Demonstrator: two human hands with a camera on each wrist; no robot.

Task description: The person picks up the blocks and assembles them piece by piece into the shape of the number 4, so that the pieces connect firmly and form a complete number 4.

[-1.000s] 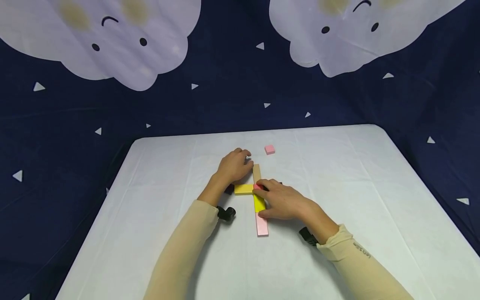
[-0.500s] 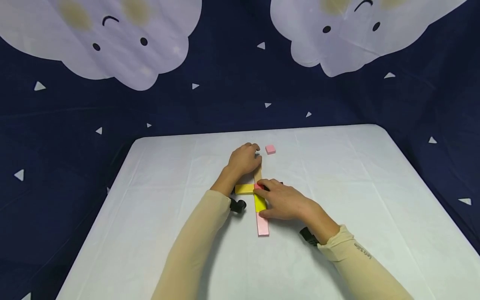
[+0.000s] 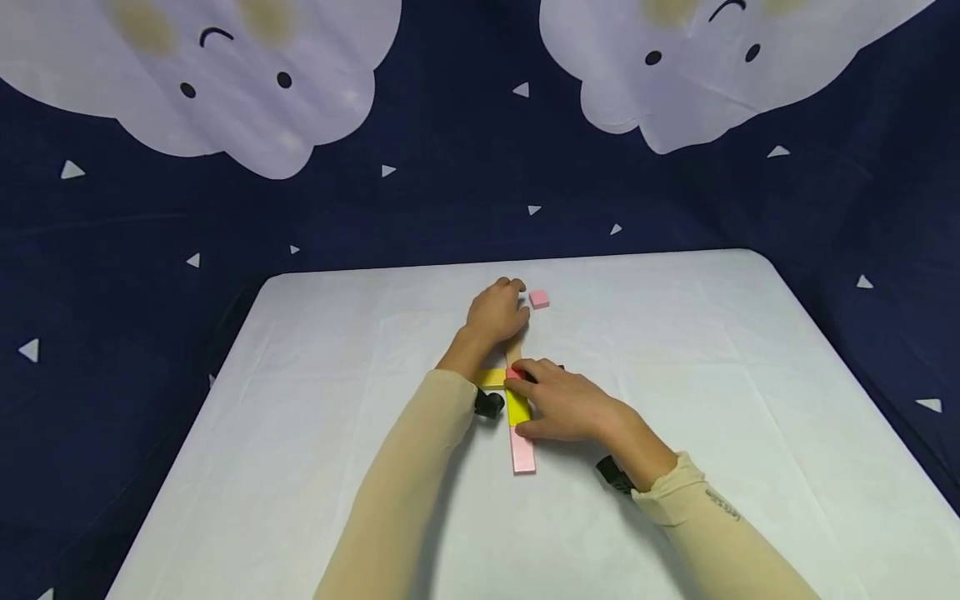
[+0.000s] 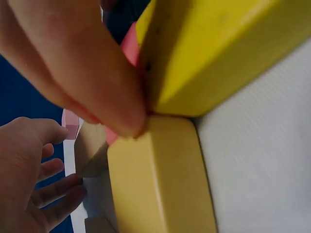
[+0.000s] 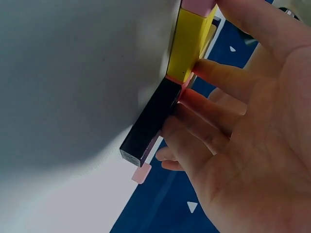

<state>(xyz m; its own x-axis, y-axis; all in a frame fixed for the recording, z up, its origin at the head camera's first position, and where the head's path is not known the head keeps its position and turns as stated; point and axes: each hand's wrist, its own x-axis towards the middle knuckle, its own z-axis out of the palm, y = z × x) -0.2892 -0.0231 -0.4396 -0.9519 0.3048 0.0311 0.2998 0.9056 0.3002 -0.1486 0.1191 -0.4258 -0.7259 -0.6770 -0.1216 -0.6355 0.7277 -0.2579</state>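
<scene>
A cross of flat blocks lies on the white table [image 3: 637, 333]. My left hand [image 3: 497, 312] hovers over the far end of the wooden block [image 3: 513, 347], its fingers loosely bent and holding nothing in the left wrist view. My right hand [image 3: 570, 404] rests on the blocks, fingers spread. Its fingertips touch the red centre block [image 3: 513, 373] and the bright yellow block [image 3: 517, 407], with the thumb by the long pink block [image 3: 523, 452]. Under its fingers a black block [image 5: 150, 121] extends sideways. A second yellow block [image 3: 491, 379] points left, partly covered by the left forearm.
A small pink block [image 3: 539, 299] sits alone beyond the cross, just right of the left fingertips. Black wrist cameras [image 3: 489, 404] hang under both wrists, close above the table. Behind the table's far edge hangs a dark blue cloth [image 3: 465, 225] with clouds and triangles.
My left hand has moved right and away, from beside the wooden block to over its far end. The left forearm now covers more of the left yellow block. My right hand stays put.
</scene>
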